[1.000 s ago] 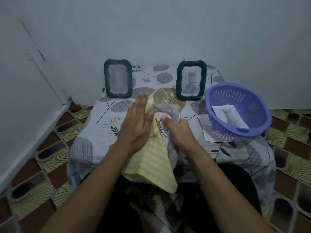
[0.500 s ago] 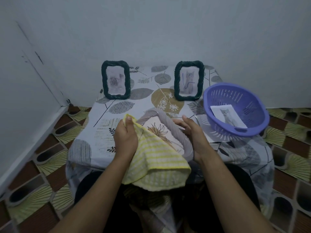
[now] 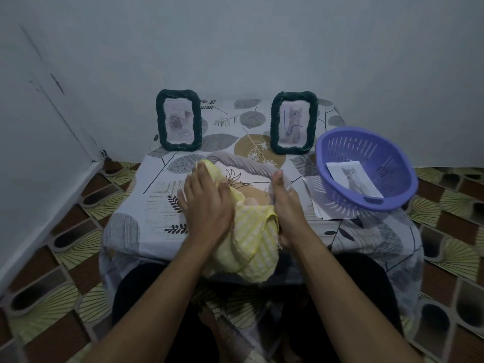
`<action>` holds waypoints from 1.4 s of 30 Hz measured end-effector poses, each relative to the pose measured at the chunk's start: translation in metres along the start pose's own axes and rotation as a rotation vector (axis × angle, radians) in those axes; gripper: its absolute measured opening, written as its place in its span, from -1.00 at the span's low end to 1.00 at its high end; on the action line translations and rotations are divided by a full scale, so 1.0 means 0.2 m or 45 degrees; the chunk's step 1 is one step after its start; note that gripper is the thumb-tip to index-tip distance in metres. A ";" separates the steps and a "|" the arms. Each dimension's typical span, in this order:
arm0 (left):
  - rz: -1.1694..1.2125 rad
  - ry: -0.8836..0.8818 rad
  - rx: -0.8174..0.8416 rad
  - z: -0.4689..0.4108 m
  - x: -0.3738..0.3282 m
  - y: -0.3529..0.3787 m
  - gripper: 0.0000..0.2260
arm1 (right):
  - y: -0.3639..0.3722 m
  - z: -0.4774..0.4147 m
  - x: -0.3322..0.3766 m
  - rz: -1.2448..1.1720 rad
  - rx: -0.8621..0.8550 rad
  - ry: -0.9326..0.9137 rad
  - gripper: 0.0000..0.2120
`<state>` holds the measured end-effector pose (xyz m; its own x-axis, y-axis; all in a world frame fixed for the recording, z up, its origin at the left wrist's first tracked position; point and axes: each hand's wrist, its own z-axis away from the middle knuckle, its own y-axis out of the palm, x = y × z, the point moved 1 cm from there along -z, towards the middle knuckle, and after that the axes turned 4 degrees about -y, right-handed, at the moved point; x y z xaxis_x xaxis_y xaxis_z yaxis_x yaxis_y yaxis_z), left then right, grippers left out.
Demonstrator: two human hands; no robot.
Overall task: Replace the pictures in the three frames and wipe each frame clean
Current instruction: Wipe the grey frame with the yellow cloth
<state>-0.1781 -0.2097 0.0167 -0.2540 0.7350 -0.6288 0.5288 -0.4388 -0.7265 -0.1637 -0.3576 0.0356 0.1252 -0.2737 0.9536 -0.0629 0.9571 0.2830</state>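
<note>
Low table [image 3: 157,226], leaf-print cover, against grey wall. Grey-rimmed frame [image 3: 243,163] tilted between the hands, long axis running away from the person. Left hand [image 3: 207,203] flat, pressing yellow cloth [image 3: 251,244] onto it; right hand [image 3: 285,205] clasps the right edge.

grey frame [image 3: 243,163] half hidden under yellow cloth [image 3: 251,239] and hands

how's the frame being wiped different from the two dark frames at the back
The grey frame lies tilted in the person's hands; the left dark frame and right dark frame stand upright by the wall. It is pale grey, they are dark green. The yellow cloth covers part of it; they are uncovered. All three have a rope-like twisted border.
</note>
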 end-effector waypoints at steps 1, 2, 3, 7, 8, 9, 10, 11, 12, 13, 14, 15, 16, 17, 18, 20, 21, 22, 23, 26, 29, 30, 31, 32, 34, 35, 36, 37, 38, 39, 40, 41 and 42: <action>-0.079 0.089 0.054 0.00 -0.02 0.01 -0.29 | 0.02 0.00 0.00 -0.002 0.017 -0.014 -0.37; -0.101 0.195 0.130 0.01 -0.04 0.01 -0.26 | 0.03 -0.01 0.00 -0.004 0.050 -0.014 -0.48; -0.075 0.311 0.211 0.04 -0.07 0.02 -0.25 | 0.04 -0.01 0.01 0.009 0.093 -0.009 -0.53; -0.035 0.767 0.373 0.13 -0.09 0.02 -0.40 | 0.05 -0.04 0.05 0.108 0.119 -0.100 -0.55; -0.063 0.825 0.366 0.11 -0.07 0.01 -0.42 | 0.05 -0.03 0.06 0.088 0.103 -0.098 -0.51; -0.106 0.819 0.341 0.06 -0.04 0.00 -0.43 | 0.05 -0.03 0.06 0.084 0.091 -0.103 -0.43; -0.152 0.760 0.298 0.01 0.00 0.00 -0.44 | 0.05 -0.02 0.06 0.105 0.082 -0.114 -0.34; -0.174 0.657 0.251 -0.05 0.03 -0.01 -0.45 | 0.05 -0.01 0.06 0.143 0.062 -0.139 -0.26; -0.154 0.526 0.209 -0.11 0.05 -0.02 -0.44 | 0.04 -0.01 0.05 0.165 0.034 -0.163 -0.26; -0.091 0.390 0.161 -0.16 0.06 -0.04 -0.43 | 0.04 -0.01 0.05 0.182 -0.005 -0.179 -0.32; -0.014 0.273 0.103 -0.19 0.05 -0.05 -0.41 | 0.04 -0.01 0.04 0.207 -0.044 -0.196 -0.38; 0.044 0.189 0.045 -0.21 0.03 -0.06 -0.40 | 0.05 0.00 0.05 0.227 -0.068 -0.217 -0.40; 0.070 0.146 0.011 -0.20 0.00 -0.06 -0.40 | 0.05 0.00 0.05 0.238 -0.064 -0.243 -0.41; 0.076 0.147 0.006 -0.18 -0.04 -0.05 -0.40 | 0.06 0.01 0.05 0.247 -0.070 -0.273 -0.42; 0.074 0.198 0.030 -0.14 -0.09 -0.04 -0.40 | 0.07 0.00 0.05 0.251 -0.075 -0.301 -0.43; 0.105 0.408 0.120 -0.02 -0.17 -0.01 -0.41 | 0.08 -0.02 0.06 0.267 -0.071 -0.336 -0.48; 0.130 0.524 0.175 0.03 -0.20 0.00 -0.41 | 0.08 -0.04 0.06 0.266 -0.063 -0.343 -0.52; 0.144 0.633 0.229 0.08 -0.22 0.01 -0.43 | 0.06 -0.05 0.06 0.259 -0.055 -0.342 -0.56; 0.145 0.740 0.274 0.11 -0.23 0.01 -0.44 | 0.06 -0.05 0.07 0.247 -0.056 -0.330 -0.59; 0.069 1.006 0.301 0.10 -0.16 0.01 -0.45 | 0.02 -0.04 0.05 0.184 -0.034 -0.295 -0.61; -0.084 0.900 0.222 -0.01 -0.07 0.01 -0.46 | 0.03 0.00 0.05 0.101 -0.052 -0.287 -0.58; -0.102 0.771 0.197 -0.06 -0.04 0.00 -0.46 | 0.03 0.00 0.04 0.113 -0.066 -0.297 -0.55; -0.093 0.626 0.177 -0.11 -0.02 -0.01 -0.45 | 0.03 0.01 0.05 0.137 -0.089 -0.300 -0.50; -0.055 0.491 0.171 -0.15 0.00 -0.02 -0.43 | 0.02 0.00 0.06 0.134 -0.110 -0.308 -0.46; 0.068 0.304 0.167 -0.19 0.02 -0.03 -0.41 | 0.01 -0.01 0.06 0.114 -0.142 -0.324 -0.53; 0.137 0.252 0.175 -0.20 0.03 -0.02 -0.43 | 0.00 -0.01 0.06 0.104 -0.153 -0.319 -0.55; 0.202 0.226 0.197 -0.19 0.04 -0.01 -0.45 | 0.01 -0.01 0.06 0.064 -0.172 -0.303 -0.51; 0.257 0.211 0.230 -0.17 0.05 -0.01 -0.46 | 0.01 -0.02 0.06 0.010 -0.181 -0.296 -0.58; 0.299 0.192 0.277 -0.15 0.05 0.00 -0.46 | 0.01 -0.02 0.06 -0.048 -0.241 -0.274 -0.41; 0.321 0.166 0.336 -0.11 0.06 0.01 -0.45 | 0.00 -0.03 0.05 -0.079 -0.270 -0.248 -0.44; 0.331 0.153 0.389 -0.07 0.06 0.02 -0.43 | 0.00 -0.04 0.05 -0.150 -0.327 -0.246 -0.51; 0.330 0.171 0.416 -0.03 0.07 0.02 -0.43 | -0.02 -0.05 0.03 -0.199 -0.360 -0.209 -0.55; 0.310 0.223 0.412 0.00 0.07 0.02 -0.42 | -0.02 -0.06 0.04 -0.294 -0.362 -0.193 -0.58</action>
<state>-0.1796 -0.2025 0.0047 0.0023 0.6545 -0.7560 0.2679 -0.7288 -0.6302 -0.1501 -0.3628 0.0408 -0.0450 -0.4758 0.8784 0.2294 0.8509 0.4726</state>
